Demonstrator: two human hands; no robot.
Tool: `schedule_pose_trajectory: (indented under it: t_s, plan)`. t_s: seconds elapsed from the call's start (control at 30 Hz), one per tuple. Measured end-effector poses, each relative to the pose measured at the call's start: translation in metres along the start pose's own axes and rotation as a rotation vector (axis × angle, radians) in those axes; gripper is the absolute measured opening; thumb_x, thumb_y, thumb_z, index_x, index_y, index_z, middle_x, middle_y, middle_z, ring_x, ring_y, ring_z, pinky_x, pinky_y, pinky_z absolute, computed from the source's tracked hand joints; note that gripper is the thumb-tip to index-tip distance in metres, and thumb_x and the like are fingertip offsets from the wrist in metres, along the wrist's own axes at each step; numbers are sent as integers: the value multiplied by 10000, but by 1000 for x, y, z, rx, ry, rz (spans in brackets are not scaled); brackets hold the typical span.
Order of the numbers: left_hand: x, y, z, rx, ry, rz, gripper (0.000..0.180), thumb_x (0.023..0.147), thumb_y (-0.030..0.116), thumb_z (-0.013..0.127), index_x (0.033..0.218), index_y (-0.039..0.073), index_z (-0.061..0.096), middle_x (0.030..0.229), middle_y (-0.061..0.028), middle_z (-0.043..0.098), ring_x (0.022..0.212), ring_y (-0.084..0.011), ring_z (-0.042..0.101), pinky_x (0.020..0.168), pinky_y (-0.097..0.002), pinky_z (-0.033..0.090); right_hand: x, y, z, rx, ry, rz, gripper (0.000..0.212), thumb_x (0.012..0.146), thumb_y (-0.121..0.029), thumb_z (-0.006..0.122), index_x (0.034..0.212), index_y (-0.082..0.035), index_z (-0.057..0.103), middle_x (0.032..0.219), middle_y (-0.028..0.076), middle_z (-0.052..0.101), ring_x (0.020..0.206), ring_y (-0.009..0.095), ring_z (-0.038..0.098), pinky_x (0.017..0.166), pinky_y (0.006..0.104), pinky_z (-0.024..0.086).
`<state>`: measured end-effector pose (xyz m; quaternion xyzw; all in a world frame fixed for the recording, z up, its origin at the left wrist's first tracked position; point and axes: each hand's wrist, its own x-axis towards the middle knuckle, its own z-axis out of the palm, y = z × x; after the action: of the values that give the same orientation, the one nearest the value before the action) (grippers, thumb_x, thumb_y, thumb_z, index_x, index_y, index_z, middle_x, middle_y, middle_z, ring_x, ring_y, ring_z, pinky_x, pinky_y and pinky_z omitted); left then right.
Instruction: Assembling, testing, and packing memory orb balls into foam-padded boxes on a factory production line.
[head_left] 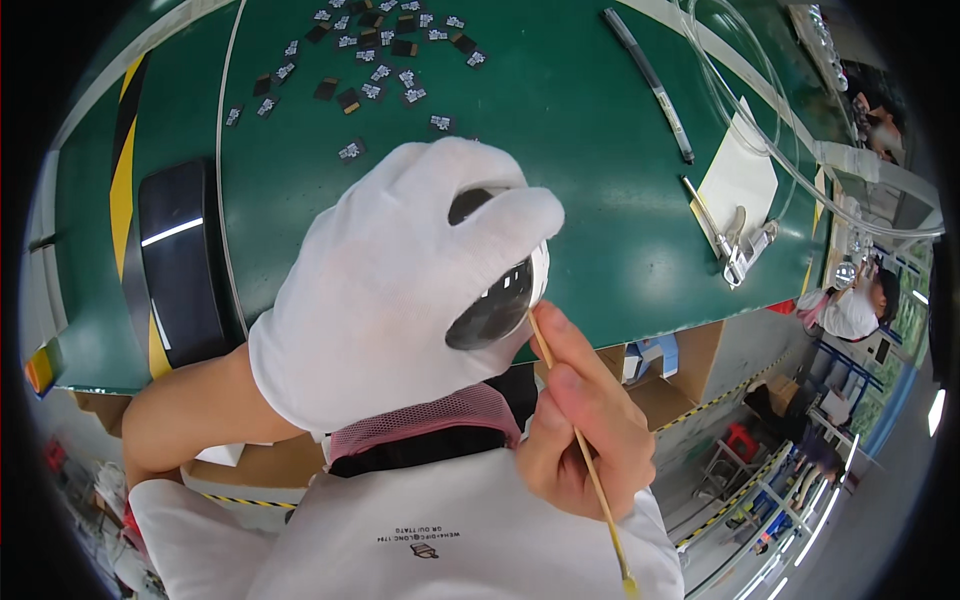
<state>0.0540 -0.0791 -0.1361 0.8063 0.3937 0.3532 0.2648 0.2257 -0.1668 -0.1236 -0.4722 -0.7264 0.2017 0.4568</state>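
Observation:
My left hand [385, 290], in a white glove, wraps around a round white device with a glossy black dome [495, 300], held close over the edge of the green table [590, 110]. My bare right hand [585, 415] pinches a thin wooden stick [580, 440]. The stick's upper tip touches the rim of the black dome. Its lower end runs down past my wrist toward the picture's lower edge.
Several small black cards [375, 60] lie scattered at the far side of the table. A black flat block [180, 260] sits at the left. A long pen-like tool [650, 80], white paper [740, 180], tweezers and clear tubing lie at the right. Another person [860, 305] works far right.

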Motion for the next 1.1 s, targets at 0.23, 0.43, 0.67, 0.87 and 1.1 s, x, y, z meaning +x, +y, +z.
schedule_pose_trajectory:
  t_s: [0.23, 0.43, 0.67, 0.87, 1.1]
  plan:
    - [-2, -4, 4, -11, 33, 25, 623, 612, 91, 857, 1200, 128, 655, 1133, -102, 646, 917, -309, 655, 740, -388, 542, 15, -3, 12, -266, 148, -97, 223, 781, 149, 688, 996, 97, 662, 910, 277, 760, 734, 312, 778, 563, 262, 593]
    - [-1, 0, -1, -32, -23, -18, 638, 594, 94, 879, 1191, 126, 657, 1150, -100, 642, 916, -308, 651, 735, -387, 541, 12, -14, -10, -233, -94, -37, 231, 906, 143, 617, 1133, 102, 592, 1056, 385, 703, 888, 405, 772, 765, 338, 624]
    - [0, -1, -2, -21, -33, -3, 645, 601, 111, 884, 1205, 117, 657, 1166, -107, 635, 961, -318, 643, 773, -394, 538, 24, 13, 12, -406, 137, -286, 184, 787, 87, 715, 962, 89, 659, 945, 276, 761, 777, 258, 748, 571, 243, 580]
    - [2, 3, -4, -12, -40, 11, 617, 616, 116, 877, 1198, 110, 671, 1191, -126, 626, 974, -328, 642, 790, -395, 539, 8, 7, 2, -299, 79, -266, 178, 769, 81, 714, 937, 99, 659, 990, 285, 755, 776, 268, 745, 618, 258, 596]
    - [3, 2, -5, -30, -59, 2, 591, 623, 85, 871, 1183, 92, 681, 1205, -144, 614, 981, -332, 651, 806, -380, 539, 16, 5, 3, -379, 118, -264, 186, 743, 73, 722, 916, 106, 660, 1012, 272, 754, 807, 299, 758, 663, 269, 607]
